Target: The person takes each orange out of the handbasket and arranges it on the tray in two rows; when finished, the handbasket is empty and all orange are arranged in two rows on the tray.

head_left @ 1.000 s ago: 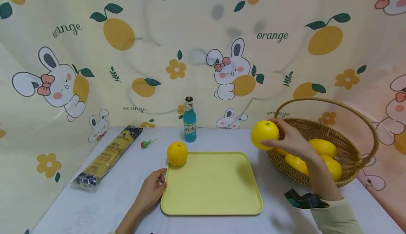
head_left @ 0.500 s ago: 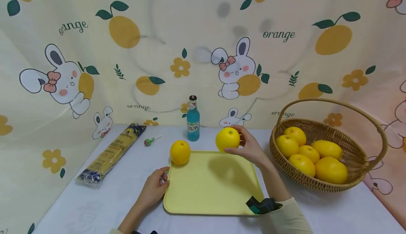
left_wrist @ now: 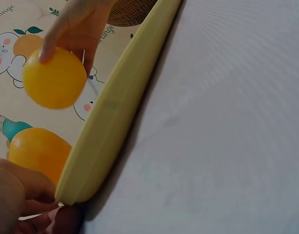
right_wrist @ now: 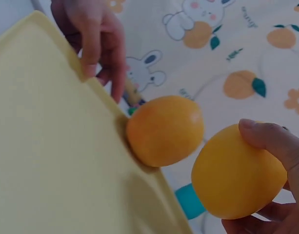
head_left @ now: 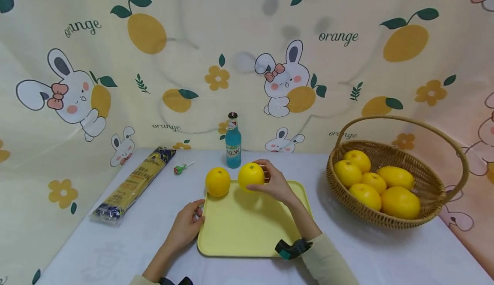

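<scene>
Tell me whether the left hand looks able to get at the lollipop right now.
Probably yes: in the head view nothing stands between the left hand and the lollipop, but it would first have to release the tray.

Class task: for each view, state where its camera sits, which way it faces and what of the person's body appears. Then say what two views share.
Head: on the head, facing forward and down at the tray and basket; the left hand, right hand and sleeves show.
Left wrist: on that wrist, facing low across the tray to the backdrop; both hands show.
Right wrist: on that wrist, facing over the tray towards the left hand; both hands show.
Shared: both wrist views include the held fruit.
</scene>
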Available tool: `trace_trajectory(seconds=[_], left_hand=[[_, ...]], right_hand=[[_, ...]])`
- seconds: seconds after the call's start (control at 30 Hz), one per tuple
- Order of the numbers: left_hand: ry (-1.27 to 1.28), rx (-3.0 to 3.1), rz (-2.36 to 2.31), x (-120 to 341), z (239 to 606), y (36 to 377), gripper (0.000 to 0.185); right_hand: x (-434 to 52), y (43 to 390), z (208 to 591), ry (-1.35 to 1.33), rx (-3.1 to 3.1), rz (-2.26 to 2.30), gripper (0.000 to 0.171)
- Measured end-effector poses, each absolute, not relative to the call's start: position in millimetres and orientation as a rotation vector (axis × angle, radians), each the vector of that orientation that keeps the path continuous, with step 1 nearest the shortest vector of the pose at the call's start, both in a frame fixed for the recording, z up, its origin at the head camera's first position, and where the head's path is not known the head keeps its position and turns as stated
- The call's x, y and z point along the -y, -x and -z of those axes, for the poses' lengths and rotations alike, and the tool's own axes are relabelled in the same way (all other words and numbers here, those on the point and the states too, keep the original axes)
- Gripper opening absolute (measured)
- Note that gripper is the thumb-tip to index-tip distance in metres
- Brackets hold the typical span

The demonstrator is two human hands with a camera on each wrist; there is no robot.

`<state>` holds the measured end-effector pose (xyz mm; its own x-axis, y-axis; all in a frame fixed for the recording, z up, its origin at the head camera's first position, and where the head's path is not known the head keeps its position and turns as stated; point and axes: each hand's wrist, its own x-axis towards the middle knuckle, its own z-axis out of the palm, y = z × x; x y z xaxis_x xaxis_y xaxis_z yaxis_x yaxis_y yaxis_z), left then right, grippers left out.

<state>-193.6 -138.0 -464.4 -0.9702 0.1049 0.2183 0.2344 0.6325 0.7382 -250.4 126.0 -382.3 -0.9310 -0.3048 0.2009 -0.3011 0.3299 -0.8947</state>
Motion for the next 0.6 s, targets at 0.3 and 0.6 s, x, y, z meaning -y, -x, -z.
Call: trace_trajectory(seconds=[0.3,0.6], left_hand=[[0.280,2.687,1.275,140,465,195,0.041],[0.280,2.696,1.285,140,465,194,0.040]], right_hand=[[-114,277,419,0.550,-2.589,1.652,0.065],[-106,281,433,0.469,-2.685,1.537,0.071]])
